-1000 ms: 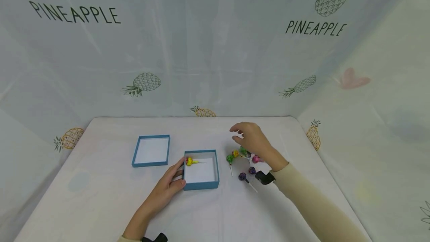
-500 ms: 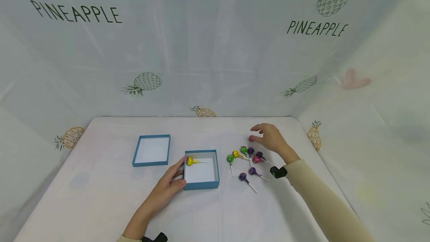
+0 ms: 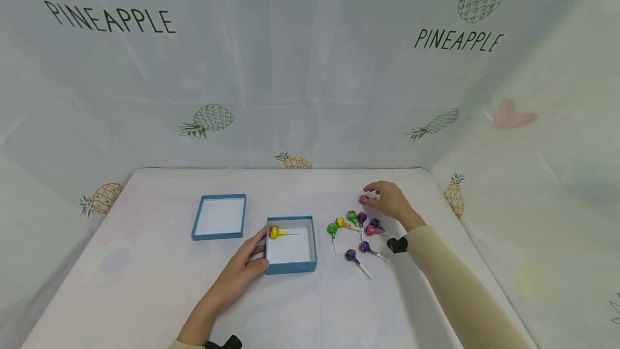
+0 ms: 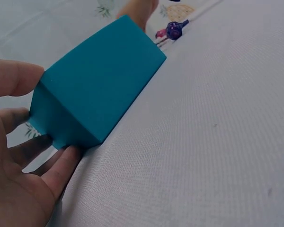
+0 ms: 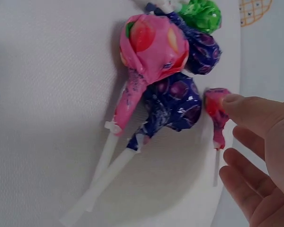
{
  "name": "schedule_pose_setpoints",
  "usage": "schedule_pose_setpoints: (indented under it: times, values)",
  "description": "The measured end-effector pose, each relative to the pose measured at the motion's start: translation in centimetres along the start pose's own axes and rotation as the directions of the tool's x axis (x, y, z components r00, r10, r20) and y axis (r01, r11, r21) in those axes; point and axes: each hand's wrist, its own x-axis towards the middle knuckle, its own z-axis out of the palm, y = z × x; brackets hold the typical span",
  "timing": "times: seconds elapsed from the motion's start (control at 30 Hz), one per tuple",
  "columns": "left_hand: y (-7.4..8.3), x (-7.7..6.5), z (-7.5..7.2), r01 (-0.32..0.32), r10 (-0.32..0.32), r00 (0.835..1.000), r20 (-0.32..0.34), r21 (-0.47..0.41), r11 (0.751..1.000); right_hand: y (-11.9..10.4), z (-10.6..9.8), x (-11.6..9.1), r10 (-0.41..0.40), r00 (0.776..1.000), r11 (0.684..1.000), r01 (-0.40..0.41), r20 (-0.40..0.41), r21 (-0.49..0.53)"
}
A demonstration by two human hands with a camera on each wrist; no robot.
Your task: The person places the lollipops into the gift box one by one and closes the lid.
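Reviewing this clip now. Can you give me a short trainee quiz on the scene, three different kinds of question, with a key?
1. True or false: the lid lies apart from the box, on the table.
2. Fill in the blank: the lollipop inside the box has a mostly ____ wrapper.
3. Which hand touches the box? A) only the right hand; B) only the left hand; C) both; D) neither.

Key
1. True; it lies to the left of the box.
2. Yellow.
3. B; the right hand is at a pink lollipop away from the box.
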Motion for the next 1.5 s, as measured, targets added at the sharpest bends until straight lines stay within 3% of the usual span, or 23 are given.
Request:
schedule_pose_setpoints:
  times: [0.4,0.93,1.13,1.5]
  values:
    - [0.1,-0.1,0.1,0.0,0.0,1.0,0.004,-0.006,1.0,1.0,1.2,0.4,0.052,0.998,0.998,-0.052,0.024,0.02]
    - [0.0,0.0,0.0,-0.005,0.005,1.0,-0.001,0.001,1.0,0.9,1.0,0.5,0.072,0.996,0.996,-0.075,0.053,0.055]
    - [0.0,0.0,0.1,-0.004,0.004,1.0,0.0,-0.006,1.0,-0.4,0.7,0.2,0.008,1.0,0.998,-0.009,0.021,0.056]
    - [0.1,-0.1,-0.1,0.002,-0.002,1.0,0.001,0.004,1.0,-4.7,-0.4,-0.2,-0.076,0.997,0.993,0.073,0.028,0.09]
